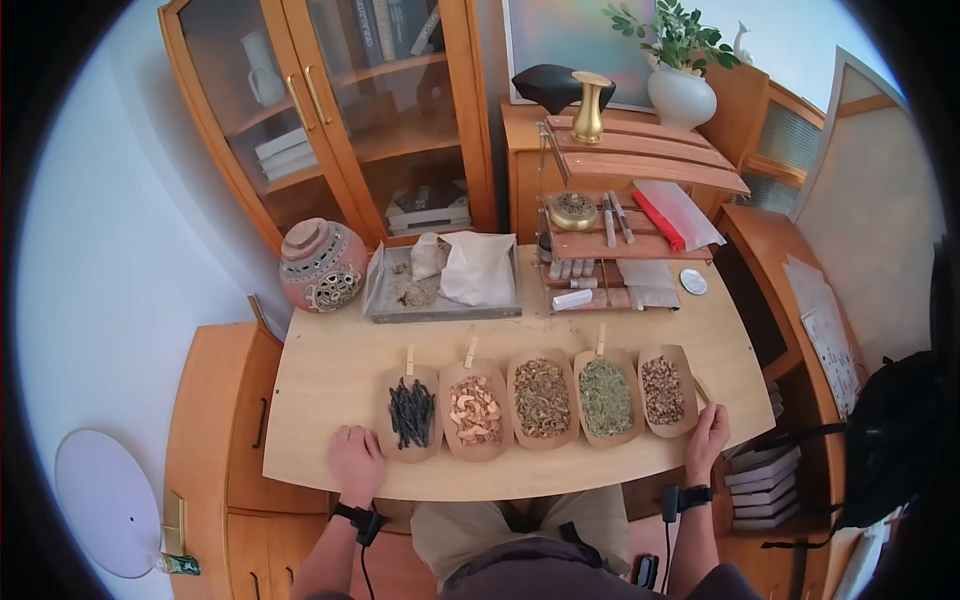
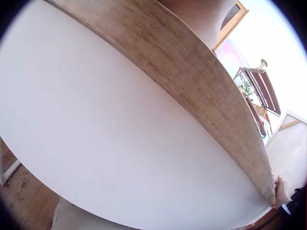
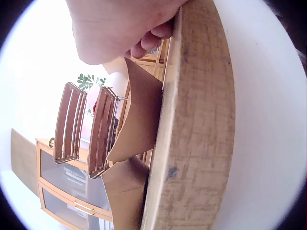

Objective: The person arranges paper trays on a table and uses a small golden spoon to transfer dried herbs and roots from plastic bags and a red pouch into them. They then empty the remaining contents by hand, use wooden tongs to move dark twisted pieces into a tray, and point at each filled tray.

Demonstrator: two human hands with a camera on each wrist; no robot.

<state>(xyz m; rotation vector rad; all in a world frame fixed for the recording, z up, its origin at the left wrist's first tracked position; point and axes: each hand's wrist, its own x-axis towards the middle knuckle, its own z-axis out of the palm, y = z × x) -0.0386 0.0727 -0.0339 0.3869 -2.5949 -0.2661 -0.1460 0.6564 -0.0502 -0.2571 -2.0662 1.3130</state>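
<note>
On the left front of the table rests my left hand, fingers loosely curled beside a brown paper tray of dark, stick-like pieces. My right hand lies at the right front edge, its fingers loosely bent against the tabletop. A thin wooden piece ends right at its fingertips; I cannot tell whether they touch it. Between the hands, more trays hold pale slices, brown bits, green dried herb and small brown pieces. Wooden clips stand on several trays.
Behind the trays sit a grey tray with a white cloth bag, a patterned clay pot and a tiered wooden rack bearing a brass vase. A round white lid lies right of the rack.
</note>
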